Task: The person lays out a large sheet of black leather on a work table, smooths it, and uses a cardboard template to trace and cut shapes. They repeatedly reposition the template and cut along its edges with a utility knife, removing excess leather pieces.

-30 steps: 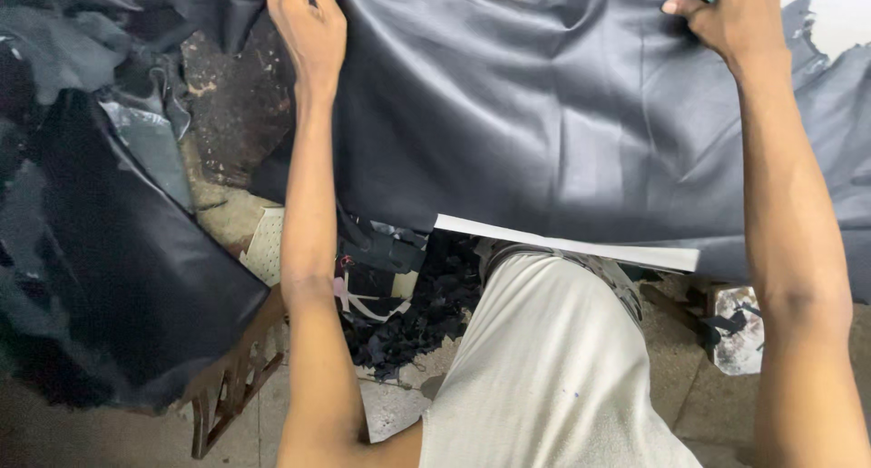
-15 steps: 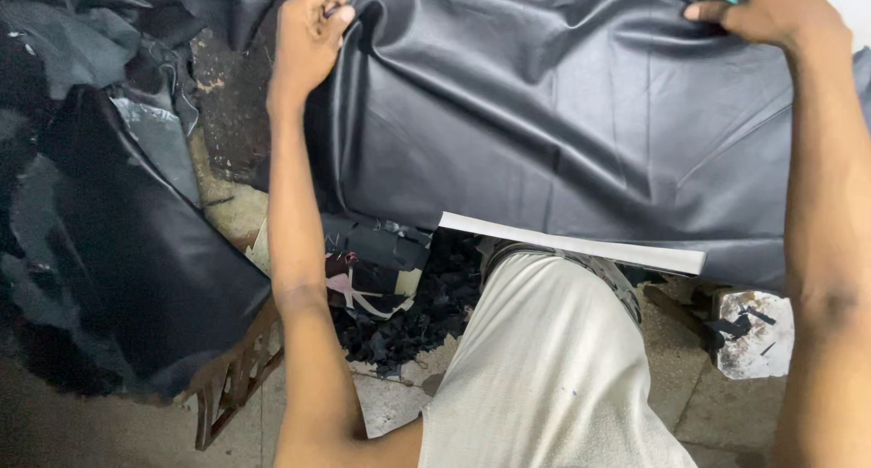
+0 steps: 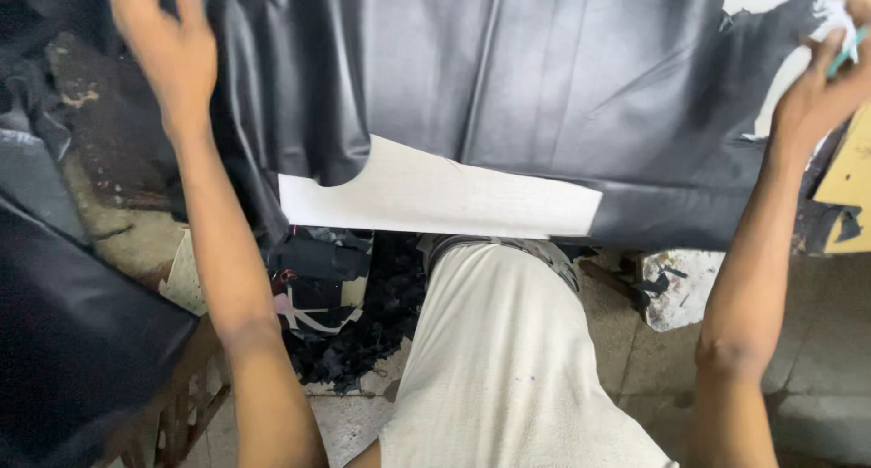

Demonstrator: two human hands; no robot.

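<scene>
Lifted since a moment ago, the black leather sheet (image 3: 544,87) shows its white underside at 6 o'clock; left hand (image 3: 159,46) grips its 10 o'clock edge, right hand (image 3: 821,92) pinches the 2 o'clock edge.

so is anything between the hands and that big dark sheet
Nothing visible. The left hand lies directly on the dark leather-like sheet at its bunched left edge. The right hand is at the torn right edge, holding a small teal object; whether it also grips the sheet is unclear.
</scene>
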